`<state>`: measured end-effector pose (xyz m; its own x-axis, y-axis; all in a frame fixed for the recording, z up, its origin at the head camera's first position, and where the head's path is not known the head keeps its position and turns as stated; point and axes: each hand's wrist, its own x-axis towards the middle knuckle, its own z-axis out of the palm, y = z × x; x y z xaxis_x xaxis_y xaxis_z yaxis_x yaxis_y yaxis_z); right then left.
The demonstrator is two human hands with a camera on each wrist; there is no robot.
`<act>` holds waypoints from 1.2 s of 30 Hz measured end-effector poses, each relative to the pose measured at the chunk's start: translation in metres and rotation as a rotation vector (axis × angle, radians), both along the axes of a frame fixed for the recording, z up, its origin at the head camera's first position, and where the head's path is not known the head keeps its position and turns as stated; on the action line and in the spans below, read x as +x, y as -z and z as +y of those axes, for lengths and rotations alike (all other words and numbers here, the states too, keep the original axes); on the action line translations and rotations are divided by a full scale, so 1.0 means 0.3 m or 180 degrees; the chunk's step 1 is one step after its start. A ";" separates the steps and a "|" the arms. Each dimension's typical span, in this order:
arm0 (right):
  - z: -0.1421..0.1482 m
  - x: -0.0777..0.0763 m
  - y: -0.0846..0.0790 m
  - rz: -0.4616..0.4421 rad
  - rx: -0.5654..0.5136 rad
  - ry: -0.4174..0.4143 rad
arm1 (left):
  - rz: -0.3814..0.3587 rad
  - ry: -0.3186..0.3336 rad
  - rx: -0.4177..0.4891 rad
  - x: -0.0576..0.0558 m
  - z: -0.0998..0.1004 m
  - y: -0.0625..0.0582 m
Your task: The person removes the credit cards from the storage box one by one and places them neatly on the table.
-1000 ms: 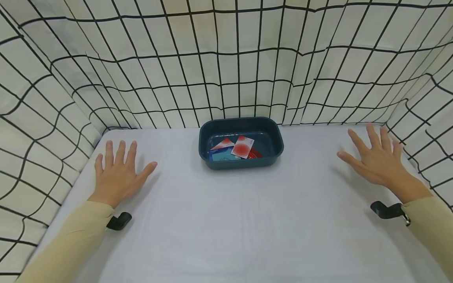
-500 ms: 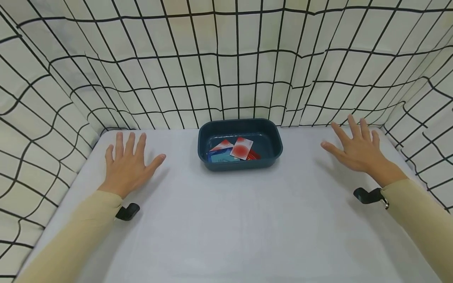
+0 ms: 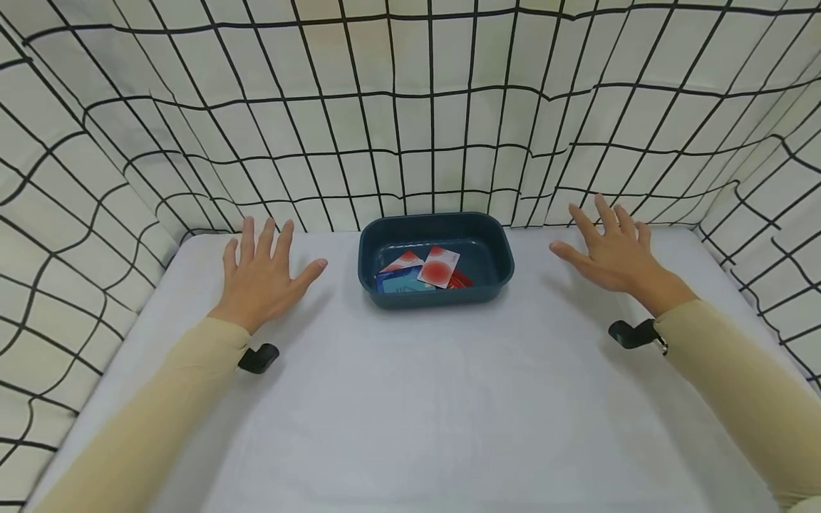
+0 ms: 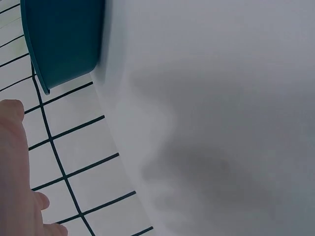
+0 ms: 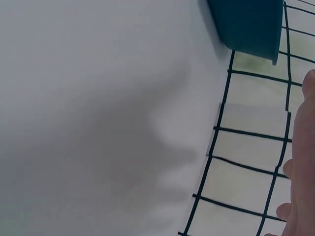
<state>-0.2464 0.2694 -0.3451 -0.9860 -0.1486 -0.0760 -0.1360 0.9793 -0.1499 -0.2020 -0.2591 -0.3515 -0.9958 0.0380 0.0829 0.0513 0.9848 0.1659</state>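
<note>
Near the back of the white table sits a dark teal tray with rounded corners. Inside lie several flat cards or packets: a white one with a red circle, a blue one, and red pieces partly hidden beneath. My left hand is held above the table to the left of the tray, fingers spread, thumb pointing toward it. On the other side, my right hand hovers with fingers spread too. Both hands hold nothing and cast shadows on the cloth. The tray's end also shows in the left wrist view.
A white wall with a black grid rises behind the table and along both sides. White cloth covers the tabletop. Each sleeved wrist carries a small black camera mount, such as the left mount.
Both hands have moved inward toward the tray and slightly farther forward, fingers still spread. The tray and its contents stay in place.
</note>
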 end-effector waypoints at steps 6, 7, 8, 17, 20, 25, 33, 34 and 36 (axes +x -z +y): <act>-0.051 -0.019 0.010 -0.0032 -0.0035 -0.0060 | -0.0084 0.0050 0.0055 -0.032 0.050 0.010; -0.061 -0.024 0.009 -0.0022 -0.0045 -0.0070 | -0.0089 0.0052 0.0060 -0.037 0.058 0.011; -0.070 -0.029 0.009 -0.0010 -0.0050 -0.0076 | -0.0099 0.0055 0.0064 -0.042 0.066 0.012; -0.118 -0.050 0.030 -0.0026 0.0022 -0.0107 | -0.0084 0.0251 0.0066 -0.076 0.146 0.030; -0.137 -0.056 0.040 -0.0015 0.0048 -0.0158 | -0.0102 0.0274 0.0077 -0.084 0.161 0.035; -0.170 -0.065 0.054 -0.0066 0.0048 -0.0216 | -0.0211 0.0287 0.0130 -0.096 0.189 0.049; -0.212 -0.072 0.042 0.0026 -0.0078 -0.0265 | -0.0275 0.0288 0.0270 -0.105 0.221 0.040; -0.218 -0.074 0.041 0.0053 -0.0088 -0.0281 | -0.0287 0.0281 0.0283 -0.106 0.224 0.037; -0.228 -0.077 0.043 0.0092 -0.0097 -0.0301 | -0.0307 0.0269 0.0291 -0.111 0.231 0.037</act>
<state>-0.2695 0.2009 -0.3579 -0.9691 -0.2429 -0.0417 -0.2324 0.9570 -0.1739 -0.2353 -0.1898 -0.3625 -0.9929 0.1188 -0.0062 0.1130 0.9582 0.2628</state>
